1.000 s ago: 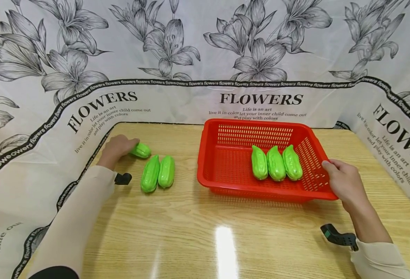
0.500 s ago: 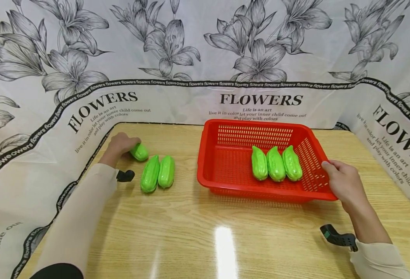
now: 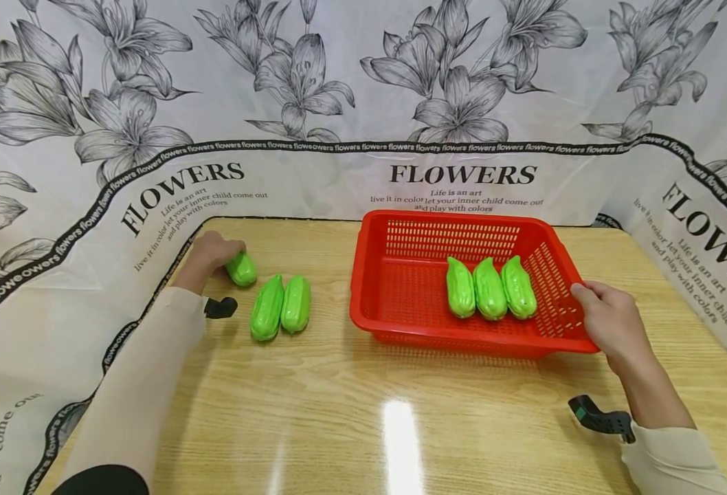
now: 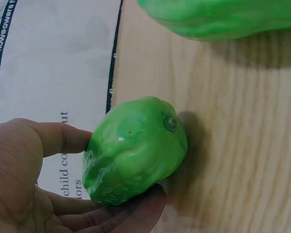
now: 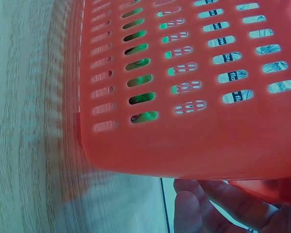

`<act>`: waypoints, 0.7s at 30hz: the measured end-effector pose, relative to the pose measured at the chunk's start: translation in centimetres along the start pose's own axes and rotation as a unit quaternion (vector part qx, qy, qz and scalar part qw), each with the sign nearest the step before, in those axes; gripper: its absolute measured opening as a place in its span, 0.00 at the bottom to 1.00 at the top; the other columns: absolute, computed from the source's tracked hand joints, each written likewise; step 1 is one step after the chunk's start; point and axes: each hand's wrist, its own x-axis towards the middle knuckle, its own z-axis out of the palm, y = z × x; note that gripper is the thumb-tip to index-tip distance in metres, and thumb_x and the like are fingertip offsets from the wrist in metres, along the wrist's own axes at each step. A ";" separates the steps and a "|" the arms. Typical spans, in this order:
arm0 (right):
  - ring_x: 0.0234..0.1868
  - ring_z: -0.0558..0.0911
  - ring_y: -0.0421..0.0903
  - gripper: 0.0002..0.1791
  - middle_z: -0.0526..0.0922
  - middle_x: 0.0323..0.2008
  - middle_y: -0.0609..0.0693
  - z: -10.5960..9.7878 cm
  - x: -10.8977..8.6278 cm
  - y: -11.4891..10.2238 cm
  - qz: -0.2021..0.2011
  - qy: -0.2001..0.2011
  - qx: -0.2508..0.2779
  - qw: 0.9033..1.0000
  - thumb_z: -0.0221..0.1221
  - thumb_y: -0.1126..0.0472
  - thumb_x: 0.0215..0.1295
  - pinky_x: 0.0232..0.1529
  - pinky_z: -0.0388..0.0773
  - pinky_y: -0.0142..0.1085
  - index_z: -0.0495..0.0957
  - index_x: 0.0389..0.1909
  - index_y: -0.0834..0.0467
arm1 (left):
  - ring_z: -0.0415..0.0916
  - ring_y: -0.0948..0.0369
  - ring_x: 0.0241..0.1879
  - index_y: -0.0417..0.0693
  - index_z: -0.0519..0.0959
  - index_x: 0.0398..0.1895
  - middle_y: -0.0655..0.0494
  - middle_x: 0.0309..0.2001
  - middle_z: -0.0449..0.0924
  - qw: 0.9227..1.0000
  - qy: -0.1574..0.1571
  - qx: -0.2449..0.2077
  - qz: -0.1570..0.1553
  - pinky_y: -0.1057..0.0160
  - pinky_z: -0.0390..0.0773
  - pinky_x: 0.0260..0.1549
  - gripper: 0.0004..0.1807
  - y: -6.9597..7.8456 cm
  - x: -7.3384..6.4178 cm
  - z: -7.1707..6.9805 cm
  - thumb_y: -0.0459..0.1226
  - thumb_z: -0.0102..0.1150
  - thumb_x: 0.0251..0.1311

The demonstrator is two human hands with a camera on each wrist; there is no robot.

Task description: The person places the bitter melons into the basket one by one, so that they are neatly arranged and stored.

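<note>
The left hand (image 3: 210, 251) is curled about a green gourd (image 3: 242, 270), thumb on one side and fingers on the other, near the tabletop's (image 3: 314, 412) far left corner, though we cannot tell whether the gourd rests on it. Just beside it, more toward the near edge, we see two gourds (image 3: 296, 304) lying side by side. Toward the right edge, the right hand (image 3: 613, 323) grips the right rim of a red basket (image 3: 456, 333), where we count three gourds (image 3: 490, 292) abreast.

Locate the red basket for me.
In the head view, the red basket is right of centre, between two green vegetables on its left and the right hand gripping its right rim.
</note>
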 end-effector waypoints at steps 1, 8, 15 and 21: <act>0.35 0.74 0.29 0.38 0.71 0.61 0.73 0.0 0.0 0.0 -0.001 0.000 0.000 1.000 0.38 0.44 0.80 0.30 0.79 0.28 0.60 0.73 0.72 | 0.79 0.48 0.36 0.27 0.74 0.45 0.39 0.38 0.74 1.000 0.003 0.002 0.003 0.54 0.83 0.38 0.27 0.1 0.0 -0.1 0.47 0.53 0.60; 0.33 0.74 0.27 0.37 0.72 0.61 0.73 0.1 0.0 -0.1 0.000 0.001 0.000 1.000 0.38 0.45 0.81 0.30 0.80 0.27 0.60 0.73 0.73 | 0.84 0.50 0.30 0.22 0.71 0.53 0.38 0.43 0.74 0.998 -0.005 -0.064 0.009 0.55 0.87 0.37 0.30 0.9 0.5 -0.3 0.45 0.54 0.61; 0.35 0.74 0.29 0.37 0.71 0.61 0.73 0.1 0.0 -0.1 0.000 -0.003 0.004 1.000 0.38 0.45 0.81 0.30 0.79 0.27 0.60 0.73 0.73 | 0.85 0.51 0.28 0.24 0.71 0.51 0.39 0.41 0.75 0.997 -0.006 -0.072 0.020 0.54 0.87 0.36 0.28 2.3 0.4 -0.8 0.44 0.54 0.60; 0.34 0.75 0.30 0.38 0.72 0.60 0.73 0.1 0.0 -0.1 0.000 0.000 0.002 1.000 0.38 0.44 0.81 0.30 0.80 0.28 0.60 0.73 0.73 | 0.83 0.55 0.25 0.25 0.69 0.52 0.39 0.42 0.73 0.993 -0.017 -0.102 0.050 0.57 0.87 0.33 0.27 4.4 -0.5 -1.2 0.43 0.55 0.62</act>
